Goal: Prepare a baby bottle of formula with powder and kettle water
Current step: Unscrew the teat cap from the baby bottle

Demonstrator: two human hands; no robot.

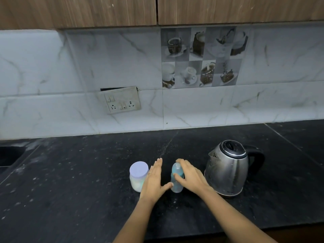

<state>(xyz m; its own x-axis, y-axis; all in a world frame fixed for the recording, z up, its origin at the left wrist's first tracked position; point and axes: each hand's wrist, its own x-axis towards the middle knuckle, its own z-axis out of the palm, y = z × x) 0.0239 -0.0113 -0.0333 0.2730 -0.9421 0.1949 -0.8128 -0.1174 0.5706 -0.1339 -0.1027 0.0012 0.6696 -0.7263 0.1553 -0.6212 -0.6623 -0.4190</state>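
A clear baby bottle with a blue collar and cap stands upright on the black counter. My right hand curls around its upper part from the right, fingers over the cap. My left hand is flat and spread just left of the bottle, its thumb tip touching the bottle's lower side. Left of that hand stands a clear jar of white powder with a pale lilac lid. A steel electric kettle with a black handle and shut lid sits to the right, spout facing left.
A dark sink is set into the counter at far left. A switch and socket plate hangs on the marble-tiled wall behind. Wooden cupboards run overhead. The counter's front edge lies near the bottom of the view.
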